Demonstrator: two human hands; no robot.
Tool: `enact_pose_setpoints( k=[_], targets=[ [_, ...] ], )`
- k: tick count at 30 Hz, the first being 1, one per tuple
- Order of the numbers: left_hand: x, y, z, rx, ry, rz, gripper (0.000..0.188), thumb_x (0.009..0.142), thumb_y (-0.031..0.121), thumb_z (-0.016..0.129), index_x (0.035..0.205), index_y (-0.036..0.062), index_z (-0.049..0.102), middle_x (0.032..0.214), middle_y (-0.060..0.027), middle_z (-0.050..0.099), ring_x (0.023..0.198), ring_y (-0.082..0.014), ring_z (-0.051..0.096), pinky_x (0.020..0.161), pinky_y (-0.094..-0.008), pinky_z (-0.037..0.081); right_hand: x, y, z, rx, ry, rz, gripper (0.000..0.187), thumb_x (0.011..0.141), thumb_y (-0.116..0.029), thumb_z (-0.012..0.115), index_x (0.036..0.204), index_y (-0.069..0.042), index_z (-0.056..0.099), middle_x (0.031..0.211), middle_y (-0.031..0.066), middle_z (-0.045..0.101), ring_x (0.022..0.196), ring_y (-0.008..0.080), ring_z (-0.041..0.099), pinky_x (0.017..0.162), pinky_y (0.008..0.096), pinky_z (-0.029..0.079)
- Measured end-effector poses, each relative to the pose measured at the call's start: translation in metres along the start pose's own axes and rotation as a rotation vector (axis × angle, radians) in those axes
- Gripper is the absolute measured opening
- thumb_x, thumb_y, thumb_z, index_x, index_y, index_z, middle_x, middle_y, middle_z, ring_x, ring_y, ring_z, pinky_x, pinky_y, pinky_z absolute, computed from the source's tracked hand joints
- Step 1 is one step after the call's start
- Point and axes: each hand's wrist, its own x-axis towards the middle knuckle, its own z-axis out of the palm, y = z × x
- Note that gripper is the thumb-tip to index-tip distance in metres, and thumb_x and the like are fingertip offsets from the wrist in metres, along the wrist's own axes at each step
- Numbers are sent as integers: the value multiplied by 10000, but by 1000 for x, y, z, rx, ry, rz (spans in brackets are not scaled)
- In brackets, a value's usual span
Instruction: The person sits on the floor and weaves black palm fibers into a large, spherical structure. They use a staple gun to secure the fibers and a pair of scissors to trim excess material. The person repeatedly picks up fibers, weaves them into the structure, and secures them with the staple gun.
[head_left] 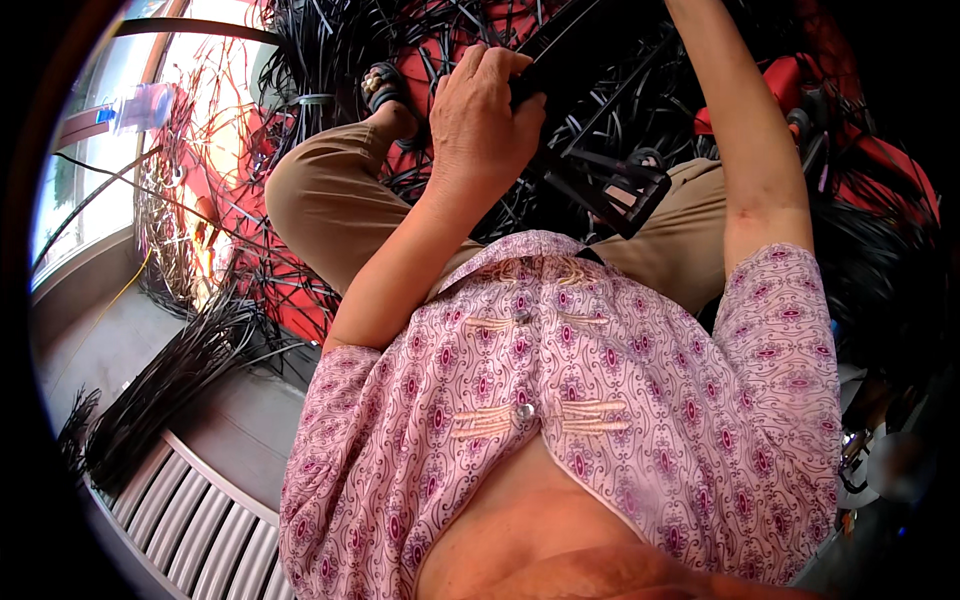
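My left hand (482, 122) is above my lap, its fingers and thumb closed on the edge of a dark, flat-sided black piece (568, 42). That piece runs out past the upper edge, and its kind does not show. My right forearm (745, 120) stretches up and away, with the hand cut off beyond the upper edge. Between my legs, close to the left wrist, is a black angular frame-like thing (640, 192) with a pale inset. Loose black flat strips (610, 105) tangle around and behind it.
A red floor covering (300, 310) lies beneath scattered black strips. One bundle of strips (325, 50) is tied at the far left; another bundle (185, 370) lies by a white slatted grille (200, 510). A bright window (95, 160) is at the left. Red fabric (785, 85) lies beyond my right knee.
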Motion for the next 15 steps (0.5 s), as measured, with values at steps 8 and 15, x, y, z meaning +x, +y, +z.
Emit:
enact_pose_setpoints(
  k=[8,15],
  targets=[
    [106,-1,-19,-191,-274,70,279,902,268,640,929,-7,679,835,-190,666,808,-315,672,712,-404,505,-33,1,-25,-94,38,1,231,700,-55,621,908,-17,528,743,109,527,525,206,520,466,327,475],
    [222,33,119,-7,112,370,606,873,538,611,822,-66,638,862,-265,665,894,-468,632,806,-506,511,-136,-27,-77,82,-179,157,316,943,-279,650,1096,-18,561,928,60,605,901,209,623,736,363,548]
  ],
)
